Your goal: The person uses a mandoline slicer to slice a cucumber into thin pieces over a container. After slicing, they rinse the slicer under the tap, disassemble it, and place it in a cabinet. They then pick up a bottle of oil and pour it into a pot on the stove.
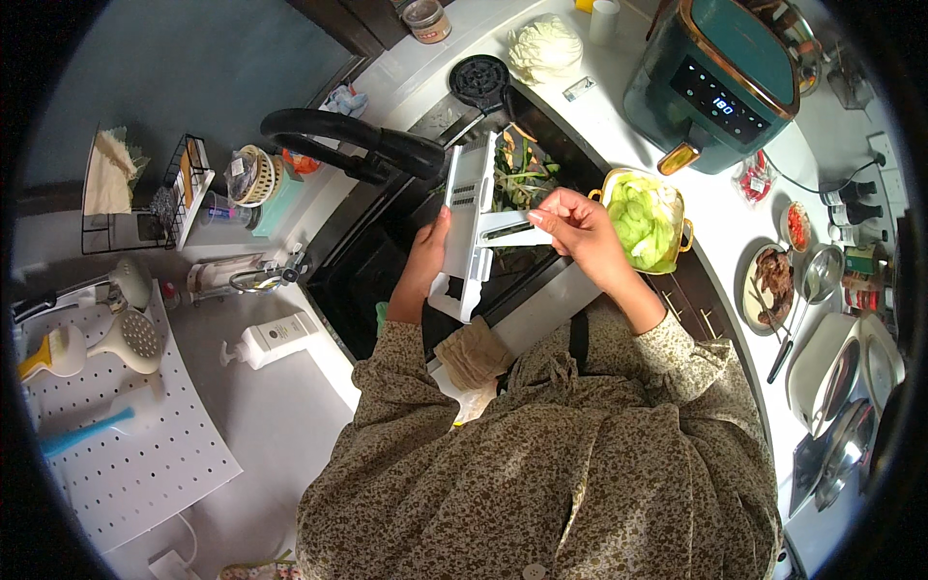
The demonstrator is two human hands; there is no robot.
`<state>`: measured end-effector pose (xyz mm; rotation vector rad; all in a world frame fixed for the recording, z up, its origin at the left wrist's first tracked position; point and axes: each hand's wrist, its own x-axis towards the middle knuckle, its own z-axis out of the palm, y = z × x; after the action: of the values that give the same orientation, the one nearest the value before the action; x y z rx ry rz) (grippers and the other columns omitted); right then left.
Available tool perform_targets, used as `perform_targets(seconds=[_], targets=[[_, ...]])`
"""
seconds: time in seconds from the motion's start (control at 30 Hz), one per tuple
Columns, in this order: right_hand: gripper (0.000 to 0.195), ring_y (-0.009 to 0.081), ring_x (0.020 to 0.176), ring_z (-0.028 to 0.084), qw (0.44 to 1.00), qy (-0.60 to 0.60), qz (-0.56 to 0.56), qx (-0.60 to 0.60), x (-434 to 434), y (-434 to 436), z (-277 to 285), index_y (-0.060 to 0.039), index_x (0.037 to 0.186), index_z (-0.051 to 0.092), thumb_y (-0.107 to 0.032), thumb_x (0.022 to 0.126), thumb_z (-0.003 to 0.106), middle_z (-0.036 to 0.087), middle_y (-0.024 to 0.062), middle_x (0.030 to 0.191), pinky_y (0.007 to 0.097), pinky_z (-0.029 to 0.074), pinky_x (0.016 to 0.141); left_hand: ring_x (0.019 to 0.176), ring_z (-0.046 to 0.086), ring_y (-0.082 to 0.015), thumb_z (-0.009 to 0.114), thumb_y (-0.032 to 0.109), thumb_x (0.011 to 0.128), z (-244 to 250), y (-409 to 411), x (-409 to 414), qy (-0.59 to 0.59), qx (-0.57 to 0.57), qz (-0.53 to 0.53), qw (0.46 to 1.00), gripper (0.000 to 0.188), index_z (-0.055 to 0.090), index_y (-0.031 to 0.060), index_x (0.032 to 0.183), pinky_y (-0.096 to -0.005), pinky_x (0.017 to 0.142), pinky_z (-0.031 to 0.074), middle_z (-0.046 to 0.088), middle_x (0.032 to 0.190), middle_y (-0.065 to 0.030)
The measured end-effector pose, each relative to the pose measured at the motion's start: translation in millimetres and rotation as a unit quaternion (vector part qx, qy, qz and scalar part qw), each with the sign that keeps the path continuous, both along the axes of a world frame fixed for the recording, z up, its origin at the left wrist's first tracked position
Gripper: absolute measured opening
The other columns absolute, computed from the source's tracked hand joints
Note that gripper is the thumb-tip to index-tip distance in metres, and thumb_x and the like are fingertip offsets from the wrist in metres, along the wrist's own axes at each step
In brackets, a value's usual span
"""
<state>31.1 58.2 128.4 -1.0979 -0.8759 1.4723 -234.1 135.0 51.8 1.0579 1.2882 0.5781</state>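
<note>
My left hand grips the side of a white mandoline slicer, which I hold tilted over the dark sink. Between the thumb and fingers of my right hand is the end of a white blade insert with a dark slot. Its other end meets the slicer's edge; whether it is seated there I cannot tell. Below the slicer, green and orange vegetable scraps lie in the sink. Just right of my right hand stands a yellow-rimmed basket of pale green sliced vegetable.
A black faucet arches over the sink from the left. A green air fryer and a cabbage stand on the back counter. At right are a plate of meat, a ladle and bottles. A soap pump bottle lies left.
</note>
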Motion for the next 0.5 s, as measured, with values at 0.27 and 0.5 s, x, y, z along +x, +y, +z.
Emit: perform_targets(seconds=[0.27,0.5], targets=[[0.017,-0.0012,0.059,0.038,0.999,-0.038,-0.010,-0.001,-1.3,-1.3,5.2,-0.0078,0.087,0.063,-0.014,0.100,0.073,0.052,-0.0103,0.069,0.0204,0.028,0.053,0.090,0.061,-0.0078,0.048,0.052,0.110,-2.4,0.0,2.1,-0.008,0.012,0.001,1.000,0.058,0.072,-0.0007,0.113,-0.0237,0.081,0.050,0.069,0.100,-0.0002],[0.018,-0.0020,0.060,0.037,0.997,-0.063,-0.026,0.027,-6.4,0.3,-0.7,-0.0076,0.087,0.062,-0.013,0.101,0.073,0.050,-0.0111,0.070,0.0201,0.029,0.053,0.094,0.059,-0.0080,0.047,0.051,0.111,-3.7,-0.7,-1.1,0.003,0.018,0.003,1.000,0.059,0.071,-0.0028,0.117,-0.0244,0.086,0.049,0.069,0.104,-0.0006]])
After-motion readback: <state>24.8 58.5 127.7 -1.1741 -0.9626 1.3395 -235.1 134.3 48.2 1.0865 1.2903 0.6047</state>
